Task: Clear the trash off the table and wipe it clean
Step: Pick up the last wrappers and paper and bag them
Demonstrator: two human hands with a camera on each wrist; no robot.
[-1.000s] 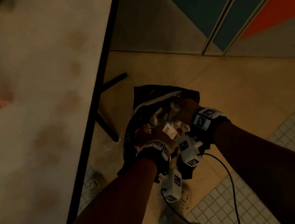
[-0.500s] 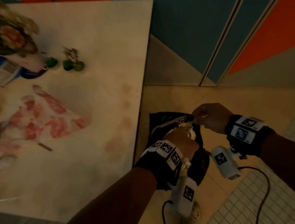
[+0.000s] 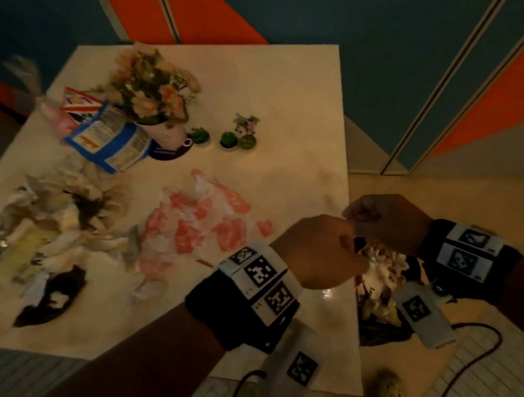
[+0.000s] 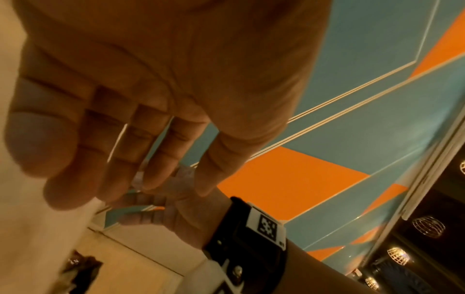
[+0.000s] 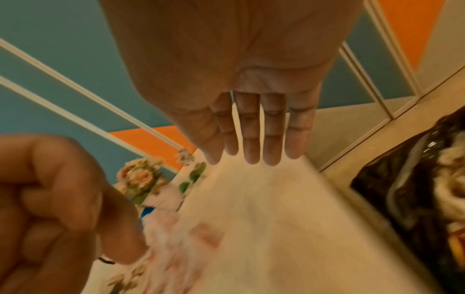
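Note:
Trash lies across the pale table [image 3: 282, 102]: a heap of crumpled paper [image 3: 52, 225] at the left, a pink-and-white plastic bag [image 3: 198, 223] in the middle, a black scrap [image 3: 50, 297] near the front, and a blue snack packet [image 3: 112, 143]. On the floor to the table's right stands an open black trash bag [image 3: 376, 331] holding crumpled waste. My left hand [image 3: 351, 254] hovers over the table's right edge with loosely curled fingers and holds nothing. My right hand [image 3: 359, 217] hangs just beyond it above the bag, its fingers [image 5: 251, 153] straight and empty.
A pot of pink flowers [image 3: 151, 92] and small green ornaments [image 3: 228, 139] stand at the back of the table. Blue and orange wall panels [image 3: 390, 32] rise behind it. White tiled floor, cables and my shoe [image 3: 390, 395] lie at the front right.
Both hands have come up out of the trash bag to the table's edge. The right hand has let go of the bag's rim. The view swung from the floor to the table.

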